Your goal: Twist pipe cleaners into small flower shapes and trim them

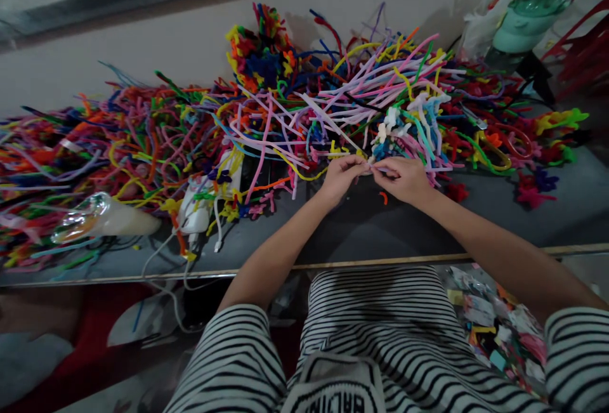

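Note:
My left hand (pixel 343 178) and my right hand (pixel 402 178) meet above the front part of the dark table, their fingertips almost touching. Both are closed in a pinch on a white pipe cleaner (pixel 370 162), of which only a small bit shows between the fingers. Just behind them lies a bunch of white, blue and pink twisted pipe-cleaner shapes (pixel 392 127). Long pale lilac and pink pipe cleaners (pixel 352 92) spread over the heap farther back. A short orange snippet (pixel 383 197) rests on the table below my right hand.
A heap of coloured pipe cleaners (pixel 143 127) runs along the wall. Scissors with orange handles (pixel 495 153) lie at the right. On the left are a white charger with cables (pixel 195 210) and a translucent container (pixel 126 217) on its side. A green figure (pixel 521 29) stands back right.

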Demonstrator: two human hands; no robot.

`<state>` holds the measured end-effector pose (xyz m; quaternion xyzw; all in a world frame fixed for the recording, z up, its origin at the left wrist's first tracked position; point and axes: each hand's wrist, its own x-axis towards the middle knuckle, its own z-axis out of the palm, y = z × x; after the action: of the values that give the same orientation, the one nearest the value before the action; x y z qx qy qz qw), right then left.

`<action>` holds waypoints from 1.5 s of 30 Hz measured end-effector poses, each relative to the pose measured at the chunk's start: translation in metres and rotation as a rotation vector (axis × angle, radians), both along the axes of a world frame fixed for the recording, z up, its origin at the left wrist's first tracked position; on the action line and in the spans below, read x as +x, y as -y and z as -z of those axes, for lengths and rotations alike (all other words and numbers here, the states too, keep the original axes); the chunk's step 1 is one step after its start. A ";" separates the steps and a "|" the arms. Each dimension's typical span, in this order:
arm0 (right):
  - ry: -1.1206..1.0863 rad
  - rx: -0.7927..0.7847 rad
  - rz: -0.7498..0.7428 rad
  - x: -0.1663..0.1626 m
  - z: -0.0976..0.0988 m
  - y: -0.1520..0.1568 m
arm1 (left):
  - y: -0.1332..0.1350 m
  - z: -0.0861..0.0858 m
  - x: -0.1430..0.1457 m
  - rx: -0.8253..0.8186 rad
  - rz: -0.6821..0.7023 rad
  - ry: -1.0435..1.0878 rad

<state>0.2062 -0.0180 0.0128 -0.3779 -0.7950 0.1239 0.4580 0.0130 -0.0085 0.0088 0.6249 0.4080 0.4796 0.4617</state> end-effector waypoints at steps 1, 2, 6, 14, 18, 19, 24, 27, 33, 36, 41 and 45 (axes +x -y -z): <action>-0.019 -0.024 -0.016 0.000 0.000 -0.001 | -0.001 0.002 -0.001 -0.061 0.017 0.062; -0.040 -0.071 -0.036 0.001 -0.001 -0.002 | -0.002 0.004 -0.002 -0.092 0.022 0.101; -0.139 -0.379 -0.126 0.004 0.002 -0.010 | -0.007 0.015 -0.008 -0.141 0.015 0.130; -0.308 -0.710 -0.240 0.000 0.014 -0.014 | -0.010 0.023 -0.008 -0.099 0.083 0.002; -0.312 -0.739 -0.238 -0.001 0.015 -0.014 | -0.012 0.028 -0.008 -0.046 0.090 -0.026; -0.310 -0.743 -0.239 -0.001 0.015 -0.014 | -0.012 0.029 -0.008 -0.037 0.093 -0.029; -0.301 -0.744 -0.223 0.001 0.018 -0.014 | -0.011 0.027 -0.010 0.034 0.080 -0.050; -0.300 -0.717 -0.196 0.000 0.020 -0.015 | -0.007 0.025 -0.007 0.059 0.051 -0.047; -0.270 -0.599 -0.158 -0.004 0.020 -0.014 | -0.001 0.023 -0.001 0.133 -0.004 -0.070; -0.173 -0.436 -0.097 -0.004 0.020 -0.010 | 0.000 0.023 -0.001 0.182 -0.068 -0.130; 0.132 0.083 -0.021 0.004 0.016 -0.003 | 0.003 0.019 -0.002 0.236 -0.099 -0.056; 0.415 0.251 0.031 0.004 0.001 0.008 | 0.001 0.015 -0.006 0.022 0.231 0.055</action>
<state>0.2107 -0.0260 0.0118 -0.3476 -0.8754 -0.0630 0.3301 0.0072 -0.0095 -0.0059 0.6593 0.3151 0.4447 0.5180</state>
